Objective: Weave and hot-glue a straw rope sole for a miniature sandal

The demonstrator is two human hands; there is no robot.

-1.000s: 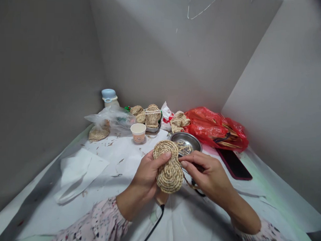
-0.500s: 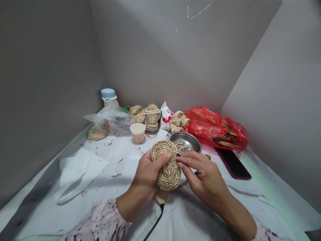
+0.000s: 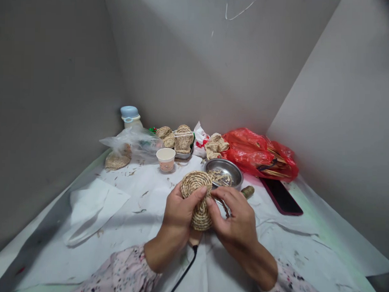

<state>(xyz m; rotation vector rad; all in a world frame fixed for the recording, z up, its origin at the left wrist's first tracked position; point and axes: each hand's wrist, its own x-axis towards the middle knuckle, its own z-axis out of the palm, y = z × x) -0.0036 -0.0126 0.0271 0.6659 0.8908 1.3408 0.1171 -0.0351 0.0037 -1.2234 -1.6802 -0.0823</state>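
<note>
Left hand (image 3: 178,209) grasps a straw-coloured, figure-eight coil of plaited fibre (image 3: 195,185), thumb across the waist, fingers behind. Right hand (image 3: 236,217) at the coil's three o'clock edge, thumb and forefinger pinched, apparently on a thin brown strand (image 3: 224,206) looping within the grip; the strand's end is hidden. Coil is held over a white-covered table (image 3: 115,228). From it: round silvery steel bowl (image 3: 237,173) towards one o'clock; pale tan handle (image 3: 195,238) with black cable (image 3: 184,274) at six, partly covered. Judged step: working the strand at the waist. Next move calls for a firm left thumb and gentle tension, keeping the rows flat.
</note>
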